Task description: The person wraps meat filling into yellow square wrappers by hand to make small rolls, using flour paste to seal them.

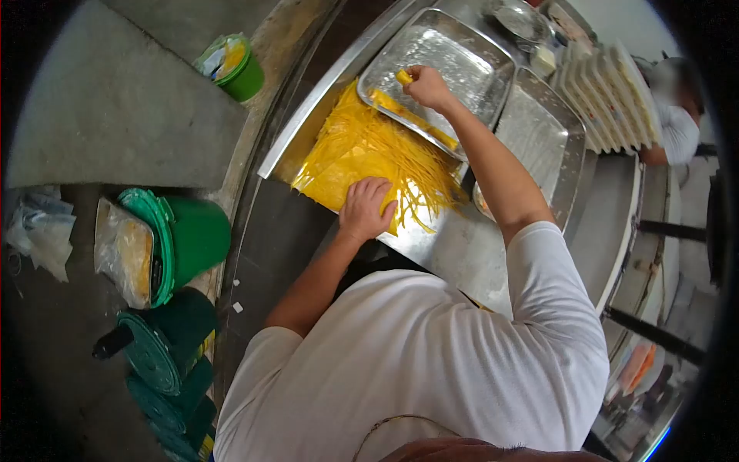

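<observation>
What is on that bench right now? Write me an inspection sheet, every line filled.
Surface: steel table, bare metal near the person's body.
Job's things: yellow strips piled on flat yellow sheets; a yellow piece; first metal tray with second metal tray beside it.
Clutter: metal bowl beyond the trays.
Hands: left hand rests open on the yellow sheets; right hand is shut on the yellow piece over the first metal tray.
Cables: nothing seen.
Surroundings: green buckets, green lids and plastic bags beside the table; another person by stacked white trays.
</observation>
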Demonstrator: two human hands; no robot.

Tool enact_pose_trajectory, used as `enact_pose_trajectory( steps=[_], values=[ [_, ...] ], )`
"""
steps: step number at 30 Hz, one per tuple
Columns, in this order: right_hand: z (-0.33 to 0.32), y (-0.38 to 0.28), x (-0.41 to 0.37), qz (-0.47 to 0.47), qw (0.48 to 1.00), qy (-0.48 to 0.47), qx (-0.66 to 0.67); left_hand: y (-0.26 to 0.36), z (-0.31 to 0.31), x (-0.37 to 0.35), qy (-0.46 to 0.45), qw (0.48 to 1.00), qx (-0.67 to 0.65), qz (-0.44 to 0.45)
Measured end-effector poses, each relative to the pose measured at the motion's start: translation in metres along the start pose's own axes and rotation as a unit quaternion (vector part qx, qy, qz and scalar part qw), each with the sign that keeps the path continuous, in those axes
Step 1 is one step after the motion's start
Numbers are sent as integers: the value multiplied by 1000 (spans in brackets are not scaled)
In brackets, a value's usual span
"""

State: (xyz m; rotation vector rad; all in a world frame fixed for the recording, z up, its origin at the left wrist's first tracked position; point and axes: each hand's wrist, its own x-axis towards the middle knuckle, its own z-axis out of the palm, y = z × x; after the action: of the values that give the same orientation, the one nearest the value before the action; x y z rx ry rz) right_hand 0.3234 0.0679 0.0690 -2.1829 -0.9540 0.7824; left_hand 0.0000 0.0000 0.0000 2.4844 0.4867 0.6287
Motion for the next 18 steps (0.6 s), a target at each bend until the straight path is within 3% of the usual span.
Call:
enact_pose_trajectory(
  steps=[2, 3, 6, 8, 12, 15, 18],
  values=[
    [14, 0, -1, -83, 987, 3, -140, 16, -5, -12, -3, 1000, -13, 4],
    [16, -11, 45, -99, 986, 14, -136, -17, -1, 20, 8, 1000, 1, 14],
    [32, -1, 46, -59, 979, -89, -175, -8, -1, 9, -2, 1000, -7, 0],
    [37, 6, 53, -69, 983, -28, -170, -10, 0, 10, 7, 1000, -11, 7],
    [26, 0, 39, -85, 983, -70, -149, -10, 2, 8, 13, 1000, -17, 10],
    [9, -4, 11, -114, 981, 37, -153, -10, 1, 7, 8, 999, -26, 16],
    [-8, -12, -68, -144, 984, 107, -6, -15, 8, 4, 19, 1000, -11, 15]
  ],
)
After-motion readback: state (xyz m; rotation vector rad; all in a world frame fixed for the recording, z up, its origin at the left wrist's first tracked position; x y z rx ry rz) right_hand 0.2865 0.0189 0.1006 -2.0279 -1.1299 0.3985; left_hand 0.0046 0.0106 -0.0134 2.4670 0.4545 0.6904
